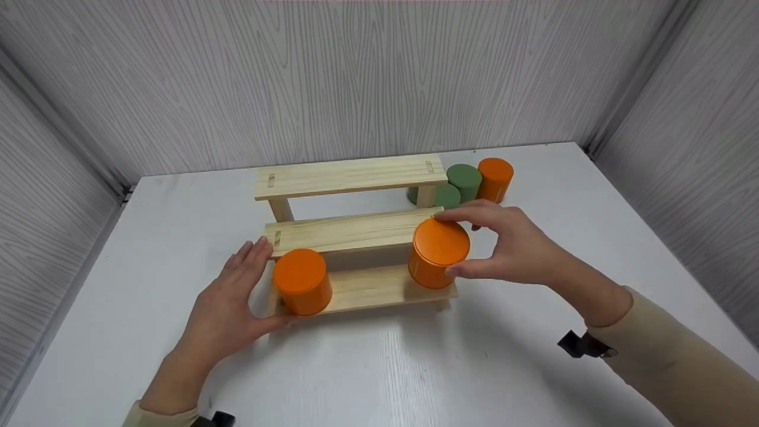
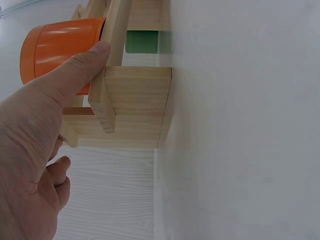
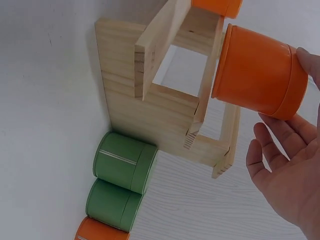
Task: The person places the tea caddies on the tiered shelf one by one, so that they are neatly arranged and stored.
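A three-step wooden stand (image 1: 379,289) sits on the white table. My right hand (image 1: 504,243) pinches an orange canister (image 1: 436,261) near its lid, thumb in front and fingers behind. That canister is over the right end of the lowest step, its base raised above the board in the right wrist view. Another orange canister (image 1: 303,284) stands upright on the left end of that step. My left hand (image 1: 228,302) rests at the stand's left end, fingers extended beside the middle step. Its thumb (image 2: 82,62) lies along the lowest board's front edge, beside the standing canister.
Green canisters (image 3: 125,162) stand on the table behind the stand's right side, partly hidden in the head view. An orange canister (image 1: 496,178) stands beside them. Wood-grain panels (image 1: 356,83) enclose the table at the back and sides.
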A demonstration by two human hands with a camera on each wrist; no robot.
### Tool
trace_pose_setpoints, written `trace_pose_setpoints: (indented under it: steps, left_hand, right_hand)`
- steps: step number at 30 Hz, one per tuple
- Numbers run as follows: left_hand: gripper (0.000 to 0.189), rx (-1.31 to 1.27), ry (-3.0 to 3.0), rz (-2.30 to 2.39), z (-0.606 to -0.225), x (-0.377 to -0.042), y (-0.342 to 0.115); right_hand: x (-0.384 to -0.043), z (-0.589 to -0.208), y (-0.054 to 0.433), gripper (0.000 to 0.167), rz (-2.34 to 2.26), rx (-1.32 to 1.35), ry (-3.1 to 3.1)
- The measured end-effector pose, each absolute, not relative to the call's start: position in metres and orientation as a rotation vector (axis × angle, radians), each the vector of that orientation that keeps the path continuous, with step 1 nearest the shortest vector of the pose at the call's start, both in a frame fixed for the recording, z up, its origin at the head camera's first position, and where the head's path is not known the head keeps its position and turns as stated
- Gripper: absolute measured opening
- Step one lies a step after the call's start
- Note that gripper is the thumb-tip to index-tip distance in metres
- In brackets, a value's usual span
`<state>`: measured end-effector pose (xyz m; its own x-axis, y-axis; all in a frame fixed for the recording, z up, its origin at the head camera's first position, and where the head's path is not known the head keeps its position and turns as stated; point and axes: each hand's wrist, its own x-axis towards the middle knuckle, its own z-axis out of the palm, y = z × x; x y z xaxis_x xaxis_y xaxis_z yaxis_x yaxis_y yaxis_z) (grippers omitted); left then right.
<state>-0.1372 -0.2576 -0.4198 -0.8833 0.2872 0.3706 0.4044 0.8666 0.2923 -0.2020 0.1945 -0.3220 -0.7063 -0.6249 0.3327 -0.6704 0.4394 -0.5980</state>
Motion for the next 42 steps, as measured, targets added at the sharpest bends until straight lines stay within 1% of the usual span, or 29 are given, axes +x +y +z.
trace_pose_setpoints:
  steps: [6, 21, 42]
  left_hand:
    - [0.129, -0.522, -2.722, -0.525, -0.418, -0.137, -0.257]
    - [0.129, -0.513, -2.746, -0.540, -0.417, -0.138, -0.257]
    - [0.128, -0.510, -2.749, -0.545, -0.418, -0.138, -0.257]
  right_hand:
    - [-0.204, -0.329, 0.186, 0.069, 1.120, 1.195, -2.642]
    - [-0.208, -0.343, 0.176, 0.067, 1.161, 1.229, -2.648]
    - [-0.209, -0.353, 0.165, 0.069, 1.162, 1.156, -2.760]
